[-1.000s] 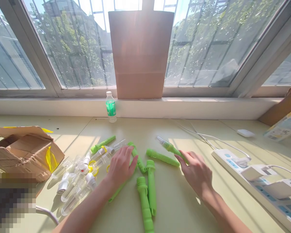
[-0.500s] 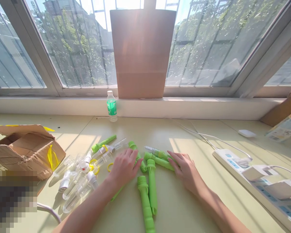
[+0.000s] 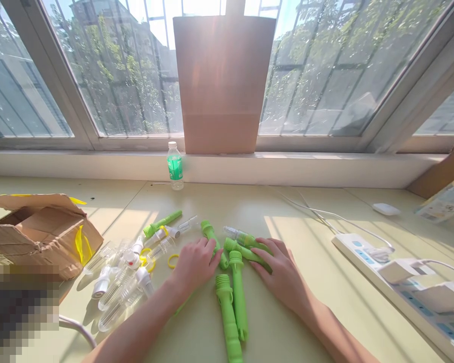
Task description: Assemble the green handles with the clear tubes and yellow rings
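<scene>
You gather the green tubes
Left hand and right hand rest open on them, gripping none; lifting needs a curled grip

**Sunlit table under a wide window**

A brown cardboard panel leans upright against the window, with sun flaring over its top edge. On either side of it, panes in grey frames show trees and a building. Below it runs a white sill. In front of that spreads a pale yellow-green table, striped with sunlight and shadow.
</scene>
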Demonstrator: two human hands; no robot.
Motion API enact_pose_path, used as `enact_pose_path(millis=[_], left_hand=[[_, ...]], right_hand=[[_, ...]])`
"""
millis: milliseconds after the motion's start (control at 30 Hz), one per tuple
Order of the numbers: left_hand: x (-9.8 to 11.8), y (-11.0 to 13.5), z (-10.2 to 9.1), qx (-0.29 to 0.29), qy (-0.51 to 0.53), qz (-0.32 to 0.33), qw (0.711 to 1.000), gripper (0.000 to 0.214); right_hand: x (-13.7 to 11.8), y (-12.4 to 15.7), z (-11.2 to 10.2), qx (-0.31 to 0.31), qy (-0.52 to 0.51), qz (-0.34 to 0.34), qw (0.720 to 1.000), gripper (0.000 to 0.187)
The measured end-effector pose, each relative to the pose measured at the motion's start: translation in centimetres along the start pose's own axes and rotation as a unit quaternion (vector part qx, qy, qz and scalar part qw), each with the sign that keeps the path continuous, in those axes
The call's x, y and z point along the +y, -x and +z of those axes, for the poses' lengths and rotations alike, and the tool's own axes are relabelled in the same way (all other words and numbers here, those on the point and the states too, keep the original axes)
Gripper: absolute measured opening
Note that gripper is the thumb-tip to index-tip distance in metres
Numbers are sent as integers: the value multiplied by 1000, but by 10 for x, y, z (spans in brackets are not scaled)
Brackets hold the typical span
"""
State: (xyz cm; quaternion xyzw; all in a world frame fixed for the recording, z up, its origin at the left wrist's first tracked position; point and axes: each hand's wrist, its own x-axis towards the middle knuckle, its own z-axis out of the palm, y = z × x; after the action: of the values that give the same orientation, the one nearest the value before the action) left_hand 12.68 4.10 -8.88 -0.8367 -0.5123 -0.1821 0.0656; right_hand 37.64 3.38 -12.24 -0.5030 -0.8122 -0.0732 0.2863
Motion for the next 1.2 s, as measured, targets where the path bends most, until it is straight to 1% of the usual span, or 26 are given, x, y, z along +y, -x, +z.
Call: enact_pose_path(millis=[100,200,300,367,433,500,600,667,800,900,1100,1200], left_hand=[[-2,0,0,32,3,8,999,25],[-6,0,1,53,3,4,999,27],[-10,-2,-2,54,-15,4,998,29],[-12,-4,-6,48,-50,15,997,30],[-14,-6,-11,37,-99,12,994,30],[-15,-6,-16,14,-138,-21,990,28],[-16,-5,-20,-37,-152,-87,984,23],[-17,-3,-21,-58,-146,-104,982,20],[-18,0,-21,-84,-137,-108,981,13],[-18,-1,-24,-108,-131,-106,980,11],[-14,-1,-27,-146,-116,-104,977,22],[-15,0,-27,-161,-111,-101,975,18]], right_hand=[[-2,0,-1,10,-37,-1,999,18],[-3,0,-1,22,-74,19,997,19],[-4,1,-1,35,-82,47,995,20],[-4,2,-2,42,-84,63,994,23],[-4,2,-2,46,-86,74,992,25],[-4,2,-2,49,-86,84,992,25],[-2,1,-1,59,-82,106,989,27],[1,1,1,67,-78,127,986,29],[7,3,5,65,-77,164,981,31],[11,3,7,52,-81,177,979,31],[15,3,10,39,-84,183,979,32],[17,3,12,38,-85,180,979,33]])
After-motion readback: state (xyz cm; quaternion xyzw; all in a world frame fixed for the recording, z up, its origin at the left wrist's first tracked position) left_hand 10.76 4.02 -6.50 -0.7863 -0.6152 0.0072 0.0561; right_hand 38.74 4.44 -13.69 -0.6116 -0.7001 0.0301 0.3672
